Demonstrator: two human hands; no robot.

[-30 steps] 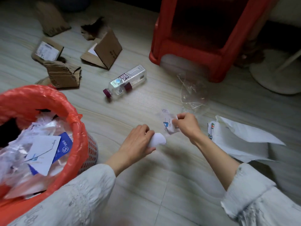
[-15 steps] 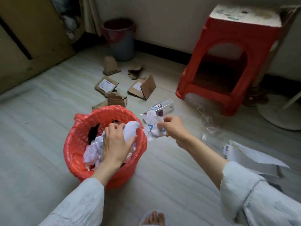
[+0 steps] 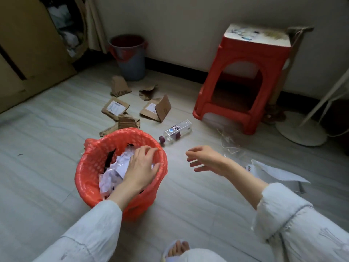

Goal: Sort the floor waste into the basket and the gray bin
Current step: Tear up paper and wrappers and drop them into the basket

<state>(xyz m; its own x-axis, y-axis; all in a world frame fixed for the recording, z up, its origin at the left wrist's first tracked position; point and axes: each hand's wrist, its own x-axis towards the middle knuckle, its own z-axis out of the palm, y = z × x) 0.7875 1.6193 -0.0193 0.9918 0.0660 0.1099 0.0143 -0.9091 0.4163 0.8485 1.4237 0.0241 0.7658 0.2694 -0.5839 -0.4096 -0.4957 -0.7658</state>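
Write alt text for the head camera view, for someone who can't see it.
A person's left hand presses paper into a red-lined basket while the right hand hovers open beside it. Cardboard scraps, a bottle and white paper lie on the floor; a gray bin stands by the wall.

Left hand (image 3: 140,170) over basket (image 3: 90,167), right hand (image 3: 204,160) empty.

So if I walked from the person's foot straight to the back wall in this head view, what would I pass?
Sandalled foot → red-lined basket with the left hand over it → plastic bottle → cardboard pieces → gray bin by the wall.
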